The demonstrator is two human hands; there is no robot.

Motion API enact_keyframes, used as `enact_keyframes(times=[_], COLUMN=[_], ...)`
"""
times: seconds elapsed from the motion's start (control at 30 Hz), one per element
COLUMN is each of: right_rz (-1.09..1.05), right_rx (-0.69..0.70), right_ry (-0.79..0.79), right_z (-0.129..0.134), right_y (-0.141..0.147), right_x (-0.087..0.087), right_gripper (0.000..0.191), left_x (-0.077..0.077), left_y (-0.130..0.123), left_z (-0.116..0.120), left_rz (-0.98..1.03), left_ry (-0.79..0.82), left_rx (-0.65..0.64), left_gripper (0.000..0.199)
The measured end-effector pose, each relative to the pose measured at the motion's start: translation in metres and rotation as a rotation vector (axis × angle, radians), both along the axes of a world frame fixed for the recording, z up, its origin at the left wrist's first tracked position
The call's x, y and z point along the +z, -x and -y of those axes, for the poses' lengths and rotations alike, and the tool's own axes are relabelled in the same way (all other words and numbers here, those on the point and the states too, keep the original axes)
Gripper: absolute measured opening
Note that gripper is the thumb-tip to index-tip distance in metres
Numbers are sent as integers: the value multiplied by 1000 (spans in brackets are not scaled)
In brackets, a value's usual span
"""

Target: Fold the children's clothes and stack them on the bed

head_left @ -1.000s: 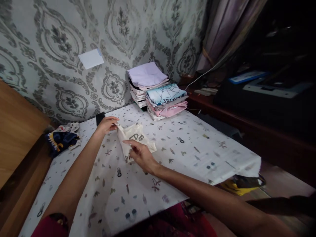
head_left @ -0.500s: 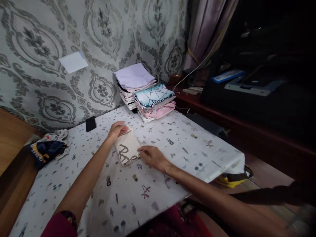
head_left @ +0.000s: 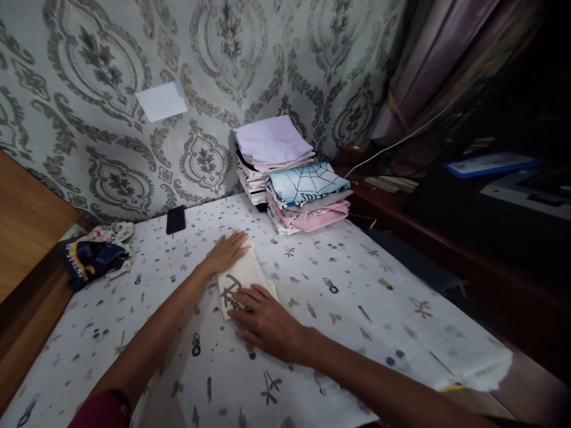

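Observation:
A small folded cream garment (head_left: 244, 270) with dark lettering lies flat on the patterned white tablecloth (head_left: 312, 297). My left hand (head_left: 227, 252) rests flat on its far left edge, fingers stretched out. Across its near right part lies my right hand (head_left: 267, 321), palm down with the fingers apart, covering some of the lettering. Beyond the hands stand two stacks of folded clothes: one topped by a lilac piece (head_left: 272, 139), the other by a light blue piece with a spider-web print (head_left: 310, 183).
A black phone (head_left: 175, 220) lies near the wall. Crumpled dark blue and white clothes (head_left: 98, 258) sit at the table's left edge. At the right are a dark red shelf (head_left: 379, 199) and a white cable (head_left: 401, 142). A white sheet (head_left: 161, 101) is on the wall.
My right hand has moved from pinching the garment's right edge to lying flat on top of it. My left hand has flattened out. The camera view has shifted left.

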State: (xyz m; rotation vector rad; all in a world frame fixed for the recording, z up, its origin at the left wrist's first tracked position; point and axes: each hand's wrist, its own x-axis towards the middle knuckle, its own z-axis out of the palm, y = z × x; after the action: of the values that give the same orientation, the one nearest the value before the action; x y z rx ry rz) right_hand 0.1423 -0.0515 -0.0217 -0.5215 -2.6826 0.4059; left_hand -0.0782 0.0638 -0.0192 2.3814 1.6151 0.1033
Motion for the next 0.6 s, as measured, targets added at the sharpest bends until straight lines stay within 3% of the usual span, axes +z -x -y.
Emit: enact_keyframes(times=[0.17,0.3,0.37,0.47,0.6], right_rz=[10,-11,-74,-125,73], right_rx=[-3,9,-1,-86,-205], right_ry=[47,106,153,177,152], right_z=[1,1,-10,-48,-123], right_y=[1,0,-1,6,40], right_x=[2,7,12,23,35], right_gripper=[39,37,35,35,38], left_x=[-6,-2,-1,-5,-11], left_y=[8,19,27,33,21], left_z=[-49,-54,-39,8,91], left_rz=[238,425,505,653,1260], left_ry=[-105,-269,-340,-385,-144], left_rx=[196,416,524,702,913], left_gripper=[51,40,37,33,17])
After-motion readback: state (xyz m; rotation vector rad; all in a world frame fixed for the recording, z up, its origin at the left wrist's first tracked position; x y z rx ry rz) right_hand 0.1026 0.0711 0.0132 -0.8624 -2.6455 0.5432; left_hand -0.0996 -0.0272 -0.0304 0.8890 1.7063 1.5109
